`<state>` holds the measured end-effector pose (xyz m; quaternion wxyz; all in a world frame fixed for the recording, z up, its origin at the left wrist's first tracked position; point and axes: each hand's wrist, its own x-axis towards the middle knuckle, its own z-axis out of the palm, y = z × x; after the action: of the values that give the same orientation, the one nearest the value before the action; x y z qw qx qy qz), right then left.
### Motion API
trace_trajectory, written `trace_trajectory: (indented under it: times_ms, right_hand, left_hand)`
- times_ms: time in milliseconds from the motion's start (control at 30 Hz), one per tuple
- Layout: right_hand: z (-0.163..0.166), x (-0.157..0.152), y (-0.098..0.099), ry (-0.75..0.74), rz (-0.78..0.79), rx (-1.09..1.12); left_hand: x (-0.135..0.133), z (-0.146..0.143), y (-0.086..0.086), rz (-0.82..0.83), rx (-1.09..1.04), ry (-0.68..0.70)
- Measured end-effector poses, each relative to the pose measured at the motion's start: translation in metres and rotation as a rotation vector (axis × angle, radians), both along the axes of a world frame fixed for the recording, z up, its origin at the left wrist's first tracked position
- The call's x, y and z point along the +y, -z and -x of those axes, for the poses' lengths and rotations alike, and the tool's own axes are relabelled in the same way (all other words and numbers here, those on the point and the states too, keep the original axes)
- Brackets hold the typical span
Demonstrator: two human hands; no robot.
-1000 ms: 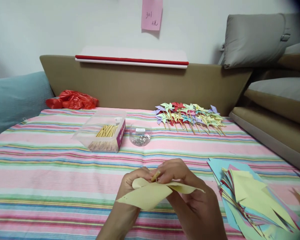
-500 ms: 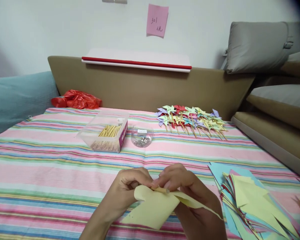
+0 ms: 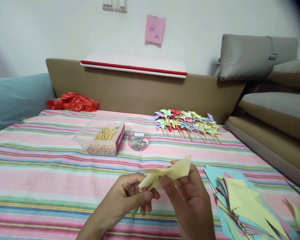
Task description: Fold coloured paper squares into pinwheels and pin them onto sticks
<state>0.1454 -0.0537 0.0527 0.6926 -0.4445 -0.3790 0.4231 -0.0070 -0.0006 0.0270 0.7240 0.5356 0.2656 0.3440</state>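
Observation:
A pale yellow paper pinwheel [image 3: 176, 169] is held up over the cloth at the lower middle, its blades folded in toward the centre. My right hand [image 3: 193, 200] is closed on it, thumb pressed near the middle and fingers behind. A thin wooden stick [image 3: 134, 213] runs down from the pinwheel, and my left hand [image 3: 130, 193] pinches it between thumb and fingers. How the stick joins the paper is mostly hidden. To the right of my hands lies a stack of cut yellow paper squares [image 3: 247, 196] on blue sheets.
A clear plastic box [image 3: 83, 138] holds many short sticks. Beside it stands a round clear tub [image 3: 139, 141] of small metal pins. Finished pinwheels [image 3: 187, 123] lie at the back right. A red plastic bag [image 3: 76, 101] rests at the back left, scissors [image 3: 298, 191] at the right edge.
The paper, a loosely curled sheet with its near side facing me, is now turned and gathered into a pinwheel shape. My left hand has shifted to the stick below. The view has tilted up slightly.

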Motion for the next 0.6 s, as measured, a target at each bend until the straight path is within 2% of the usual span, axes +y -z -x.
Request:
trace_trajectory:
  times_ms: [67, 133, 200, 267, 367, 467, 600]
  right_hand:
    - [-0.001, 0.005, 0.001, 0.025, 0.065, 0.039]
    - [-0.004, 0.011, 0.006, 0.019, 0.109, 0.059]
    - [-0.008, 0.016, 0.013, 0.020, 0.145, 0.031]
    - [-0.011, 0.017, 0.019, -0.018, 0.182, -0.081]
    - [-0.008, 0.015, 0.024, -0.251, 0.264, -0.396]
    - [0.003, 0.009, 0.027, -0.513, 0.282, -0.675]
    - [0.019, 0.005, 0.026, -0.646, 0.209, -0.704]
  left_hand:
    - [0.000, -0.002, -0.001, 0.050, 0.031, 0.053]
    - [0.002, -0.005, -0.001, 0.080, 0.039, 0.049]
    - [0.005, -0.009, 0.000, 0.124, -0.012, -0.065]
    - [0.008, -0.013, 0.001, 0.211, -0.108, -0.252]
    - [0.012, -0.016, 0.001, 0.348, -0.199, -0.483]
    - [0.013, -0.015, -0.003, 0.385, -0.217, -0.596]
    - [0.009, -0.010, -0.015, 0.375, -0.214, -0.681]
